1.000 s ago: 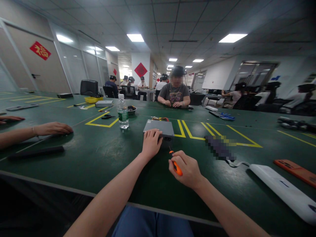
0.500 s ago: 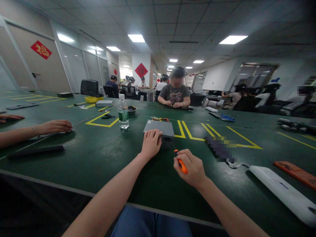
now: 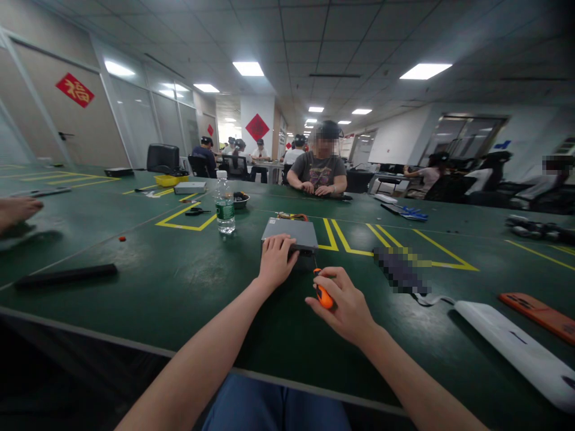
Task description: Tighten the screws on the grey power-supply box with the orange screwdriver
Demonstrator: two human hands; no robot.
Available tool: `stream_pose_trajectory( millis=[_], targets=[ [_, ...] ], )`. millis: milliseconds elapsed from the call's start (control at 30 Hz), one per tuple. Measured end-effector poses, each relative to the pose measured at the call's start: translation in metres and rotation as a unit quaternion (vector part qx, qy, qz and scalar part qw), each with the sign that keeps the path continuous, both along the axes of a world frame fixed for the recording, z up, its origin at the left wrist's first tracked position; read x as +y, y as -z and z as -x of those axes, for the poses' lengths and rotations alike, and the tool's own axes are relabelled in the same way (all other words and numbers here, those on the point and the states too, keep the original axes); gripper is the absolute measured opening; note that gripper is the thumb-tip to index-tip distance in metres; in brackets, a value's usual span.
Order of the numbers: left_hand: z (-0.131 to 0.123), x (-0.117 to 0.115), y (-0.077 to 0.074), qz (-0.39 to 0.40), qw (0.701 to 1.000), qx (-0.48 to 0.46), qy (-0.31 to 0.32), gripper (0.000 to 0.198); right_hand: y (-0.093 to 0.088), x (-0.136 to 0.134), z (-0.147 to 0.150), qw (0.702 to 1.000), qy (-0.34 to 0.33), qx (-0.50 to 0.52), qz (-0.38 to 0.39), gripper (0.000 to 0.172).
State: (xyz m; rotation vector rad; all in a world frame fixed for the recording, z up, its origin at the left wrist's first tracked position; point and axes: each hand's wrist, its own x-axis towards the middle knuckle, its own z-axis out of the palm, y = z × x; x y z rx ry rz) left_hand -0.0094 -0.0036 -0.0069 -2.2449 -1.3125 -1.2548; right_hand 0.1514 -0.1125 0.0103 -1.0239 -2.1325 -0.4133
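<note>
A grey metal power supply unit (image 3: 294,232) lies on the green table, with coloured wires (image 3: 291,216) coming out at its far side. My left hand (image 3: 277,258) grips its near left part, fingers over the top and thumb along the front edge. In my right hand (image 3: 344,302) is an orange and black screwdriver (image 3: 323,294), its handle held loosely between fingers and thumb. Its thin shaft points up at the unit's near face, close to the right corner. Whether the tip sits in a screw is too small to tell.
A water bottle (image 3: 225,203) stands left beyond the unit. Further right lie a white power bank (image 3: 512,344) with a cable and an orange phone (image 3: 539,314). A black bar (image 3: 67,276) lies at left. Another person's hand (image 3: 18,212) is at the left edge; someone sits opposite.
My right hand's grip has loosened and shifted slightly left, and the screwdriver has turned more upright. The neighbour's hand has drawn away left, and a small orange piece now shows on the table.
</note>
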Motion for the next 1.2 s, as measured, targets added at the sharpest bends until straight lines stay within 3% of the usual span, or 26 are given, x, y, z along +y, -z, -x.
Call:
stream_pose_trajectory(
  millis=[267,433,600,767,967,1200],
  targets=[
    [0.001,0.002,-0.002,-0.005,1.000,0.014,0.012,0.019,0.000,-0.004,-0.002,0.999,-0.036,-0.015,0.016,0.030],
    [0.004,0.003,-0.004,0.005,1.000,0.017,0.008,0.019,0.004,-0.005,-0.001,0.998,-0.051,-0.027,0.039,0.021],
    [0.007,0.000,-0.007,0.027,0.999,0.024,-0.007,0.020,0.003,-0.005,-0.004,0.992,-0.080,-0.048,0.081,0.030],
    [0.008,0.000,-0.006,0.024,0.999,0.020,-0.007,0.021,0.003,-0.005,-0.002,0.991,-0.089,-0.090,0.031,0.031],
    [0.007,0.000,-0.004,0.006,1.000,0.012,-0.003,0.019,0.011,-0.004,0.003,0.997,-0.062,-0.043,-0.018,0.027],
    [0.007,0.001,-0.003,0.000,1.000,0.012,-0.005,0.020,0.004,-0.008,0.008,0.991,-0.065,-0.095,0.062,0.035]
  ],
)
